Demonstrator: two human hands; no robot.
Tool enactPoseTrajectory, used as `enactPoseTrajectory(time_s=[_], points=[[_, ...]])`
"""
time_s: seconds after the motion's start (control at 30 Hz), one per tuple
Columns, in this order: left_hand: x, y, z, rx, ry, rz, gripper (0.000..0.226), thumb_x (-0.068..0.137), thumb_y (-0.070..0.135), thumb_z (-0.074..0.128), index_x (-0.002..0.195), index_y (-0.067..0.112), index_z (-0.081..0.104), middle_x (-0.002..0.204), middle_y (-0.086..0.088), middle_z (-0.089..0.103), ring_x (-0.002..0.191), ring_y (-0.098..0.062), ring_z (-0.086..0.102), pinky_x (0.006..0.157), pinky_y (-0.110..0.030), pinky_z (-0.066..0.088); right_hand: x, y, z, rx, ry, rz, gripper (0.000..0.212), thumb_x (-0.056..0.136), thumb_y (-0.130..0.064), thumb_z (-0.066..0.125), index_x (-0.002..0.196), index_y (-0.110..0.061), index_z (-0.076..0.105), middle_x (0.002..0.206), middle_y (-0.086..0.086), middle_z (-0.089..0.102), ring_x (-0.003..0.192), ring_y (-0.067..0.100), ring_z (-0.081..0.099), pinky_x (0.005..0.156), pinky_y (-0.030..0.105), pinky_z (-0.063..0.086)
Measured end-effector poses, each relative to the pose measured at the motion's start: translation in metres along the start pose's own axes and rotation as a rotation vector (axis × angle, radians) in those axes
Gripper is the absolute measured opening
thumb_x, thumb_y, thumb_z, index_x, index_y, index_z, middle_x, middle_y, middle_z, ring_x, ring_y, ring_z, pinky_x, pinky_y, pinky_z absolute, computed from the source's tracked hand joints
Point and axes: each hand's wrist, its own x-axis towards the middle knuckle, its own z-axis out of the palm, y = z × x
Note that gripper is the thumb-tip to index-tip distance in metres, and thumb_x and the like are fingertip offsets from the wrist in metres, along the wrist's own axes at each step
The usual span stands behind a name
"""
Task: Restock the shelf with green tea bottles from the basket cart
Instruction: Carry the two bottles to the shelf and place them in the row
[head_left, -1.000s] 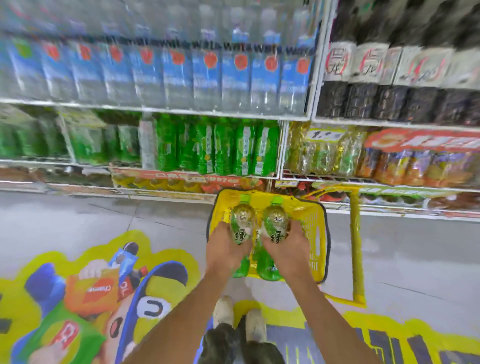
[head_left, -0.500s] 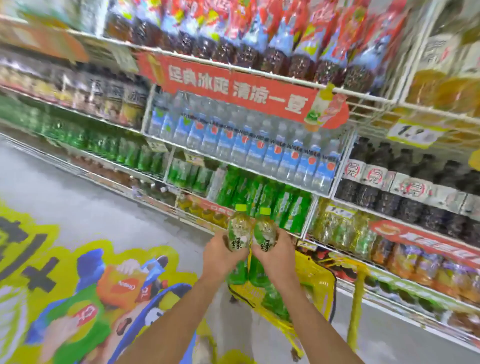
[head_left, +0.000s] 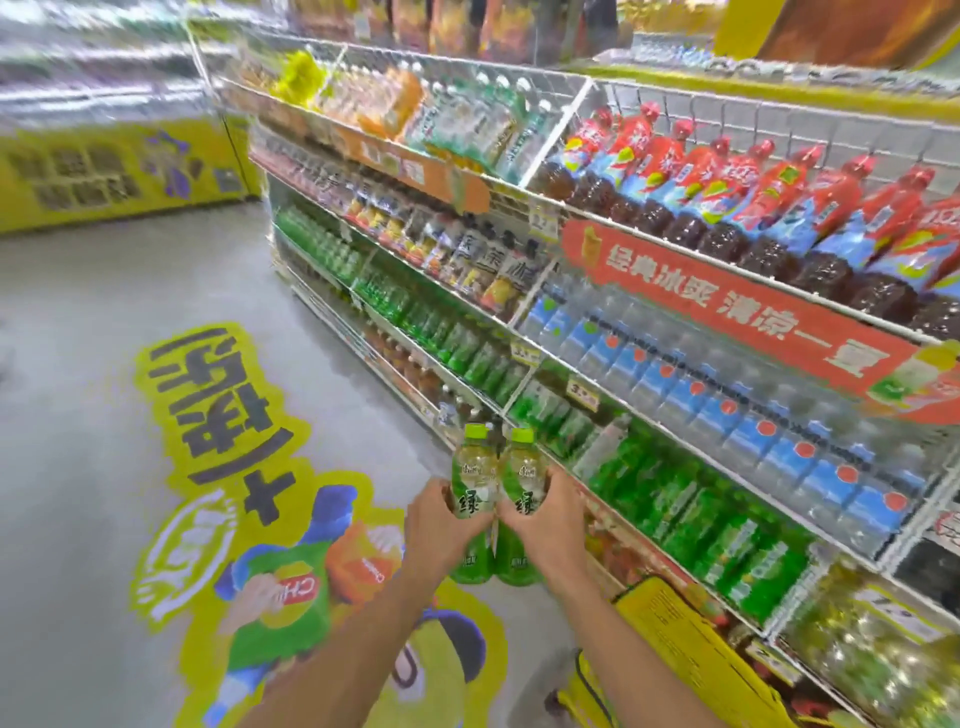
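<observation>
The person's left hand (head_left: 441, 525) is wrapped around one green tea bottle (head_left: 474, 480), and the right hand (head_left: 545, 512) around a second bottle (head_left: 522, 480). Both bottles stand upright, touching, near centre, their middles hidden by the fingers. At 5 o'clock the yellow basket cart (head_left: 685, 649) is cut off by the edge. At 3 o'clock the shelf (head_left: 613, 395) holds green bottles; the far end, at 11 o'clock, is blurred.

Head view, angled down the shelf (head_left: 519, 332)
</observation>
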Motion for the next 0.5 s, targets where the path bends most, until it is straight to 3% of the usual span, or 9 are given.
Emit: enactPoseTrajectory(time_s=[0.1, 0.23, 0.33, 0.5], points=[[0.025, -0.023, -0.046, -0.012, 0.053, -0.028, 0.054, 0.053, 0.062, 0.077, 0.084, 0.023, 0.058, 0.072, 0.008, 0.065, 0.072, -0.013, 0.064, 0.068, -0.038, 0.052, 0.003, -0.042, 0.043, -0.001, -0.056, -0.061, 0.059, 0.071, -0.057, 0.080, 0.111, -0.021, 0.055, 0.103, -0.003, 0.060, 0.099, 0.019, 0.058, 0.080, 0.031, 0.043], [0.066, -0.060, -0.102, -0.037, 0.093, -0.055, 0.058, 0.049, 0.065, 0.075, 0.086, 0.024, 0.057, 0.076, 0.006, 0.068, 0.074, -0.016, 0.067, 0.070, -0.044, 0.056, 0.007, -0.097, 0.097, -0.005, -0.074, -0.150, 0.057, 0.073, -0.062, 0.074, 0.113, -0.025, 0.057, 0.105, -0.007, 0.062, 0.102, 0.016, 0.060, 0.089, 0.037, 0.050], [0.097, -0.081, -0.145, -0.056, 0.116, -0.043, 0.055, 0.050, 0.060, 0.078, 0.086, 0.024, 0.057, 0.077, 0.005, 0.068, 0.074, -0.016, 0.067, 0.068, -0.046, 0.057, 0.010, -0.143, 0.132, 0.005, -0.060, -0.222, 0.041, 0.075, -0.049, 0.080, 0.099, -0.028, 0.054, 0.094, -0.010, 0.059, 0.089, 0.011, 0.056, 0.080, 0.031, 0.043], [0.135, -0.099, -0.216, -0.034, 0.179, -0.006, 0.047, 0.061, 0.050, 0.083, 0.085, 0.021, 0.056, 0.078, 0.005, 0.065, 0.072, -0.014, 0.063, 0.065, -0.044, 0.054, 0.018, -0.198, 0.202, 0.036, -0.087, -0.233, 0.057, 0.073, -0.056, 0.076, 0.116, -0.024, 0.056, 0.107, -0.005, 0.060, 0.102, 0.016, 0.057, 0.088, 0.035, 0.049]])
